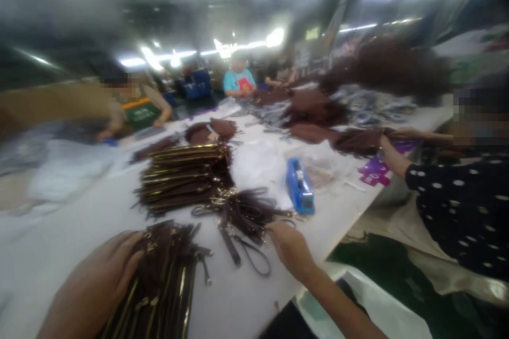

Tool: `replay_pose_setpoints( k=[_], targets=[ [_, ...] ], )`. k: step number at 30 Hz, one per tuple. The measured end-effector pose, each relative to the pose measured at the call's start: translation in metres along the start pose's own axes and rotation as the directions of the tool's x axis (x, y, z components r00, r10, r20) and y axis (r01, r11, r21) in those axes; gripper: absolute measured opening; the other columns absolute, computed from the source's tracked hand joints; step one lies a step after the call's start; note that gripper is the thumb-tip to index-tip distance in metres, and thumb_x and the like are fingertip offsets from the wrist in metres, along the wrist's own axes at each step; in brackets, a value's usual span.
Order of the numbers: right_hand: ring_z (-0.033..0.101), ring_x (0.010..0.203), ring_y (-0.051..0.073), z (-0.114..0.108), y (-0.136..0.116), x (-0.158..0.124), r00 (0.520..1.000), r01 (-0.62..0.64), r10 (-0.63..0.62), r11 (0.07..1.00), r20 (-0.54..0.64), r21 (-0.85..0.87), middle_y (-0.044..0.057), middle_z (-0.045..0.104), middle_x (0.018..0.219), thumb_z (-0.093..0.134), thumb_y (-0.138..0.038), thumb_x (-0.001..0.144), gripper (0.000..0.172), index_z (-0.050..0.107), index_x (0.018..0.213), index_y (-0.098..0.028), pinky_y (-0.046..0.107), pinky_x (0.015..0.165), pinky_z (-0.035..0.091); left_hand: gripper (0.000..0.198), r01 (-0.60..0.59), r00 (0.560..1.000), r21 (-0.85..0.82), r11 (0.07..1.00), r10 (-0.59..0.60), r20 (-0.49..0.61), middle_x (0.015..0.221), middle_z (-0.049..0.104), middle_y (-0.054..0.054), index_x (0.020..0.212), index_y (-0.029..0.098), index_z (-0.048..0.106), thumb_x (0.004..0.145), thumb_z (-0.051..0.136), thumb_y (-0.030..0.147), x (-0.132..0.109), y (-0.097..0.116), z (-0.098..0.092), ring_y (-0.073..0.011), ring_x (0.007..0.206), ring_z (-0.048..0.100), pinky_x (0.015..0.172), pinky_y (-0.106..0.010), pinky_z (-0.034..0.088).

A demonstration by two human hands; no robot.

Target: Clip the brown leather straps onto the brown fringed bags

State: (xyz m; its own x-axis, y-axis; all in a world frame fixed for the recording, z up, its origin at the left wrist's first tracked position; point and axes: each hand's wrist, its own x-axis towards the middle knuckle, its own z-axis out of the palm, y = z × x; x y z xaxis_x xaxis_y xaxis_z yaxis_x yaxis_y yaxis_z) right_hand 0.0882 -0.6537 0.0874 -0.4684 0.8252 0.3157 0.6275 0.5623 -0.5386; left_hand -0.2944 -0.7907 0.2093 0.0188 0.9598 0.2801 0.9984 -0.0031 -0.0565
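Observation:
My left hand rests on a stack of brown zip pouches with gold zippers at the near edge of the white table; its fingers curl over the stack's left side. My right hand reaches into a tangle of brown wrist straps with gold clasps, fingers pinched at the strap ends. A second, taller pile of brown pouches lies just behind the straps. The whole view is smeared by motion.
A blue tape dispenser lies right of the straps, with clear plastic bags behind it. A person in a dotted black top works at the right with purple tags. Other people sit across the table. More brown goods are heaped farther back.

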Motion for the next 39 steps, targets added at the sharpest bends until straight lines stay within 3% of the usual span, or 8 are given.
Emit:
replay_pose_setpoints(
  k=[6, 13, 18, 24, 29, 32, 36, 39],
  targets=[
    [0.056, 0.101, 0.028, 0.055, -0.029, 0.057, 0.992, -0.001, 0.019, 0.991, 0.127, -0.137, 0.013, 0.063, 0.107, 0.062, -0.025, 0.083, 0.021, 0.062, 0.103, -0.015, 0.037, 0.083, 0.043, 0.035, 0.007, 1.0, 0.079, 0.997, -0.008, 0.023, 0.118, 0.064, -0.007, 0.116, 0.021, 0.061, 0.093, 0.041, 0.04, 0.002, 0.012, -0.01, -0.0245, 0.107, 0.06, 0.099, -0.041, 0.044],
    [0.062, 0.08, 0.018, 0.021, -0.014, 0.084, 0.984, -0.133, 0.109, 0.975, 0.14, 0.178, 0.004, 0.069, 0.083, 0.036, -0.044, 0.096, 0.039, 0.064, 0.085, -0.019, 0.028, 0.072, 0.044, 0.031, 0.112, 0.991, -0.253, 0.961, -0.126, -0.04, 0.119, 0.062, -0.006, 0.113, 0.023, 0.061, 0.094, 0.042, 0.039, 0.016, 0.054, -0.033, -0.022, 0.111, 0.056, 0.101, -0.038, 0.042],
    [0.063, 0.092, 0.022, -0.005, -0.04, 0.093, 0.925, -0.36, 0.258, 0.362, 0.278, 0.86, 0.006, 0.072, 0.1, 0.057, -0.062, 0.08, 0.049, 0.068, 0.101, -0.019, 0.031, 0.082, 0.046, 0.027, 0.197, 0.98, -0.677, 0.709, -0.133, 0.146, 0.111, 0.065, -0.004, 0.11, 0.023, 0.062, 0.093, 0.042, 0.031, 0.043, 0.1, -0.025, -0.0191, 0.104, 0.058, 0.094, -0.032, 0.045],
    [0.065, 0.09, 0.022, -0.011, -0.079, 0.097, 0.91, -0.363, 0.272, 0.159, 0.313, 0.918, 0.006, 0.074, 0.094, 0.071, -0.056, 0.073, 0.047, 0.069, 0.1, -0.018, 0.031, 0.084, 0.048, 0.036, 0.334, 0.943, -0.911, 0.241, -0.094, 0.321, 0.113, 0.065, -0.007, 0.113, 0.017, 0.061, 0.077, 0.055, 0.017, 0.073, 0.137, 0.002, -0.0204, 0.102, 0.059, 0.088, -0.031, 0.045],
    [0.067, 0.088, 0.023, -0.004, -0.109, 0.097, 0.912, -0.343, 0.219, -0.06, 0.348, 0.937, 0.008, 0.072, 0.098, 0.073, -0.052, 0.071, 0.047, 0.066, 0.103, -0.018, 0.034, 0.08, 0.052, 0.016, 0.414, 0.895, -0.91, -0.03, -0.168, 0.413, 0.075, 0.065, -0.002, 0.086, 0.014, 0.061, 0.073, 0.055, 0.021, 0.084, 0.152, 0.018, -0.0136, 0.068, 0.059, 0.064, -0.025, 0.044],
    [0.067, 0.083, 0.024, -0.004, -0.112, 0.096, 0.928, -0.362, 0.142, 0.114, 0.345, 0.925, 0.008, 0.072, 0.093, 0.065, -0.059, 0.076, 0.047, 0.066, 0.099, -0.018, 0.035, 0.075, 0.053, 0.019, 0.495, 0.843, -0.868, 0.029, -0.257, 0.472, 0.062, 0.057, 0.0, 0.072, 0.015, 0.054, 0.079, 0.049, 0.032, 0.079, 0.141, 0.022, -0.0098, 0.049, 0.049, 0.048, -0.022, 0.035],
    [0.067, 0.074, 0.022, -0.006, -0.1, 0.088, 0.999, -0.011, -0.006, 0.883, 0.035, 0.47, 0.005, 0.069, 0.074, 0.053, -0.054, 0.085, 0.036, 0.067, 0.082, -0.021, 0.032, 0.072, 0.052, 0.023, 0.443, 0.886, -0.85, 0.285, -0.287, 0.365, 0.06, 0.054, 0.002, 0.075, 0.016, 0.056, 0.085, 0.043, 0.032, 0.062, 0.119, 0.007, -0.0099, 0.05, 0.047, 0.048, -0.022, 0.033],
    [0.065, 0.098, 0.026, 0.006, -0.1, 0.079, 0.899, 0.421, -0.39, 0.895, -0.197, 0.146, 0.01, 0.07, 0.102, 0.058, -0.046, 0.085, 0.033, 0.065, 0.108, -0.024, 0.036, 0.087, 0.051, 0.016, 0.439, 0.896, -0.846, 0.303, -0.217, 0.387, 0.059, 0.053, 0.004, 0.091, 0.017, 0.055, 0.085, 0.046, 0.028, 0.047, 0.114, -0.005, -0.0106, 0.052, 0.047, 0.049, -0.022, 0.033]
  ],
)
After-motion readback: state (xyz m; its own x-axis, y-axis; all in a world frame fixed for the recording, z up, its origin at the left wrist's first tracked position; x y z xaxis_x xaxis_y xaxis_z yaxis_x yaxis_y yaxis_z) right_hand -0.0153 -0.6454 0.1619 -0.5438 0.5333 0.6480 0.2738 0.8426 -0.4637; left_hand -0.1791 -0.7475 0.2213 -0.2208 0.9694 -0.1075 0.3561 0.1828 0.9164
